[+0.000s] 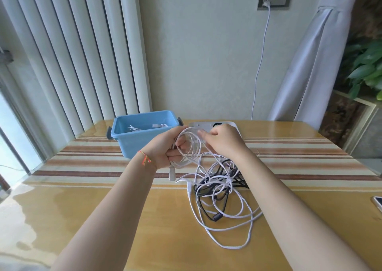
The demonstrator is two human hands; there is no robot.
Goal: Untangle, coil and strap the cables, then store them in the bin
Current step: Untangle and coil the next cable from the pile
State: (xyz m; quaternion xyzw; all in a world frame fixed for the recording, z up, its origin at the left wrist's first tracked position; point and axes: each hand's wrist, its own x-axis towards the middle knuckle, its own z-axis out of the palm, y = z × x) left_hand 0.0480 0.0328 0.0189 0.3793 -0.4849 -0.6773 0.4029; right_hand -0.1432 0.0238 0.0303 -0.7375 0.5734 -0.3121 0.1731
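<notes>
- A messy pile of thin white and black cables [219, 190] lies under the right hand [222, 140].
- The left hand [165, 148] grips a round white coil [189, 146].
- The right hand pinches its top loop.
- A blue plastic bin [134, 140] sits just past the left hand.

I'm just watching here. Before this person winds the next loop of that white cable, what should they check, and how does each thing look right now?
1. Left hand grips the white coil firmly: ok, fingers are curled round the loops.
2. Right hand has the running strand: cannot tell, its fingertips are hidden behind the hand.
3. Rest of the white cable runs free: not ok, it leads into the tangled pile, crossed with black cable.
4. Connector end under control: ok, it hangs just below the left hand.
5. Blue bin open and near: ok, no lid on, some cables already inside.
6. Strap ready: cannot tell, none is clearly visible.
</notes>
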